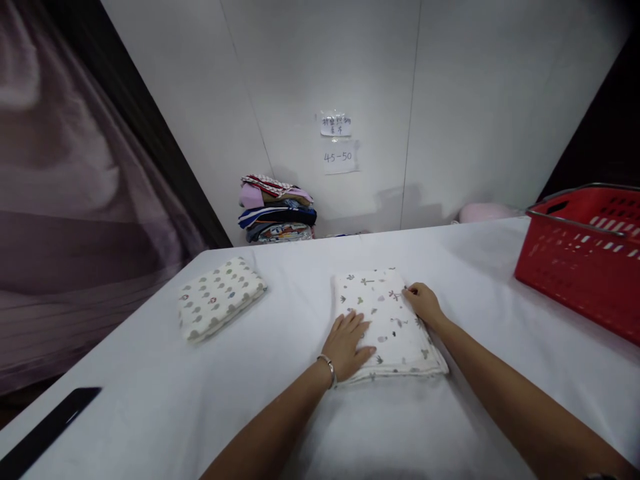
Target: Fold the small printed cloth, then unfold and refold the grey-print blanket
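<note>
The folded cloth (395, 333) looks soft and matt, the table cover (300, 427) smooth fabric, the basket (575, 280) at right glossy plastic.

Your left hand (347, 343) is covering the near left edge of the folded white cloth with small plant prints (387, 323). The picture's right edge is cutting off the red slotted plastic basket (575, 280), its lower left corner is cutting off the flat black strip (47, 430), and the white table's (300, 427) far rim is hiding the foot of the stack of folded coloured clothes (277, 213). The mauve curtain (60, 200) at your left is showing blurred, and the writing on the upper white paper note (335, 125) is coming out too small to read.
</note>
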The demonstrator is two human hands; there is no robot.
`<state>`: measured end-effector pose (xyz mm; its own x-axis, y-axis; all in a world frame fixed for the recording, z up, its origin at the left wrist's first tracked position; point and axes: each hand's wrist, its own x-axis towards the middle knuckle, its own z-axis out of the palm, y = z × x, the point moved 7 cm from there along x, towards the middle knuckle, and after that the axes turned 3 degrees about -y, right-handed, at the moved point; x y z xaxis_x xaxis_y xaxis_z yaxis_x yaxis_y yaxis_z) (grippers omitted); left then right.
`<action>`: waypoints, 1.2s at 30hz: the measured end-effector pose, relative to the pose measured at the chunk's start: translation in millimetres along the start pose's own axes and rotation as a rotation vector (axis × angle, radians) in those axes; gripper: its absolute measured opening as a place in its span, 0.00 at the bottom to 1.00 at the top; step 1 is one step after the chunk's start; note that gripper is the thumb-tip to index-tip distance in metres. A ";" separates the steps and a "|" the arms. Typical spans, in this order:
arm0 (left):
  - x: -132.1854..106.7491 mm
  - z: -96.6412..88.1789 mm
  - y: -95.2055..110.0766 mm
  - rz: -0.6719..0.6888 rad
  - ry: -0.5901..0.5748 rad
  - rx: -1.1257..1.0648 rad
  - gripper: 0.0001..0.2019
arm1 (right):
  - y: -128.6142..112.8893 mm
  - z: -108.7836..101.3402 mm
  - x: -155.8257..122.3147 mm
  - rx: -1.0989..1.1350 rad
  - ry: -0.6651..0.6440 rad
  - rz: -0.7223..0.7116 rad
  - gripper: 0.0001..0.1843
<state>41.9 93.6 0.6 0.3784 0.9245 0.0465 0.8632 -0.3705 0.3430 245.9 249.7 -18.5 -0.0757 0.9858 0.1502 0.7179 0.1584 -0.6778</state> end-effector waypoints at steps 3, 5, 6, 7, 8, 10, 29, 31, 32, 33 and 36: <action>-0.7 -1.2 0.7 -0.009 0.010 0.009 0.26 | -3.1 3.9 7.5 0.010 0.006 -0.005 0.14; -0.7 -1.6 1.1 -0.010 0.015 0.011 0.26 | -6.3 7.1 13.5 0.023 0.000 -0.009 0.13; -0.8 -1.7 1.3 -0.010 0.016 0.012 0.26 | -7.8 8.1 16.1 0.033 0.001 -0.010 0.13; -0.9 -1.9 1.5 -0.010 0.016 0.012 0.26 | -9.0 8.1 18.1 0.046 0.009 -0.010 0.12; -1.0 -2.1 1.7 -0.011 0.015 0.011 0.26 | -9.8 7.3 19.4 0.060 0.024 -0.009 0.11; -1.4 -2.4 2.1 -0.012 0.012 0.009 0.26 | -10.2 4.4 19.9 0.081 0.055 -0.004 0.11; -1.4 -4.6 1.6 -0.014 -0.048 -0.038 0.28 | -8.7 7.7 27.2 0.017 -0.007 0.058 0.13; 2.3 -8.7 0.0 -0.030 -0.091 -0.069 0.27 | -5.3 8.8 25.7 0.002 -0.015 0.064 0.12; 5.2 -11.2 0.1 -0.037 -0.106 -0.088 0.26 | -4.8 9.4 25.9 -0.004 -0.018 0.064 0.12; 8.5 -13.3 1.4 -0.041 -0.114 -0.104 0.26 | -5.2 9.9 26.8 -0.010 -0.022 0.062 0.11; 18.8 -13.0 15.1 -0.019 -0.094 -0.114 0.27 | -8.7 11.8 32.9 -0.023 -0.035 0.060 0.13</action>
<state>57.8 106.5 18.8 0.3971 0.9166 -0.0474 0.8289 -0.3360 0.4473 229.0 281.4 -16.2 -0.0565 0.9948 0.0843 0.7374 0.0985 -0.6682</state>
